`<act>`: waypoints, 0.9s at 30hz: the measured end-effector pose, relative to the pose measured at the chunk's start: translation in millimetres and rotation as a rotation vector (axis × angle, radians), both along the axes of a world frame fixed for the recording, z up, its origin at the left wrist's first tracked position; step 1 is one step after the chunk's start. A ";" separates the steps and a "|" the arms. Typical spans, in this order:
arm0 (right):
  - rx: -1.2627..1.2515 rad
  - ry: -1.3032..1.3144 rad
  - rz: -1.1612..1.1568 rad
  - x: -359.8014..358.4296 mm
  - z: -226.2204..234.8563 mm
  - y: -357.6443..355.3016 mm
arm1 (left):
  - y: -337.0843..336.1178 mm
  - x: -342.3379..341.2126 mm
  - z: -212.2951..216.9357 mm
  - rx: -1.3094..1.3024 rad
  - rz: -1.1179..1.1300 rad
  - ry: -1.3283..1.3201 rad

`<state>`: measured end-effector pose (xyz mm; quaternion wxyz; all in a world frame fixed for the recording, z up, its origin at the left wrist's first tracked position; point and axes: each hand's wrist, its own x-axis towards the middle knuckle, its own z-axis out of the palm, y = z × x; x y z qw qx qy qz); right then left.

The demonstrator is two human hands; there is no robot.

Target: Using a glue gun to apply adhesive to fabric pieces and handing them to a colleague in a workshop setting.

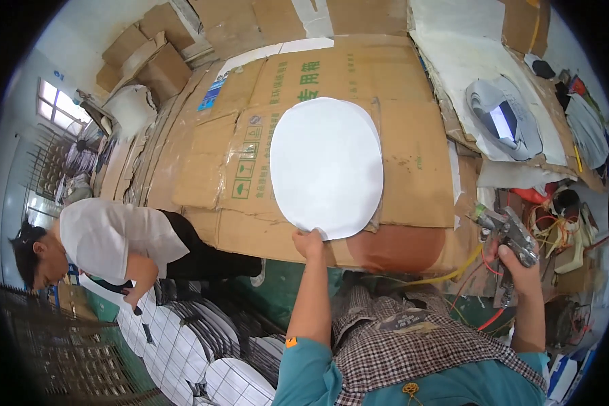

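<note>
A white oval sheet (326, 162) with smooth edges lies over the cardboard-covered table (413, 162) in front of me. My left hand (309, 244) pinches its near edge, the fingers partly hidden by the sheet. Off to the right, my right hand (519, 262) is wrapped round the handle of a metal spray gun (511, 233), which is held clear of the sheet with its nozzle toward the upper left. A red hose (492, 319) shows below the gun.
At the left, another person (118, 240) bends over wire racks of white oval sheets (240, 382). A lit phone (504, 123) rests on grey oval pieces (477, 101) at the right. Tangled cables (555, 227) and a yellow hose (457, 271) lie near my right arm. Cardboard boxes (166, 68) stand far left.
</note>
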<state>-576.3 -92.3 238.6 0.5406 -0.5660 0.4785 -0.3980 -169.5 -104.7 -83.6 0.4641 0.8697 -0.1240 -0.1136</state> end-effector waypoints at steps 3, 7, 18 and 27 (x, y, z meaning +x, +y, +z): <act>0.029 0.022 0.067 -17.0 4.6 1.7 | -5.3 -6.5 22.2 -0.169 0.141 0.387; 0.097 -0.023 0.287 -16.3 -2.9 4.5 | -3.1 -2.5 36.1 -0.388 0.278 0.767; 0.031 -0.208 0.033 4.3 -14.1 -12.4 | -16.3 -24.5 110.0 -0.828 -0.057 0.924; 0.072 -0.175 0.157 -3.1 -7.8 5.3 | 43.8 42.9 282.6 -1.408 -0.278 0.908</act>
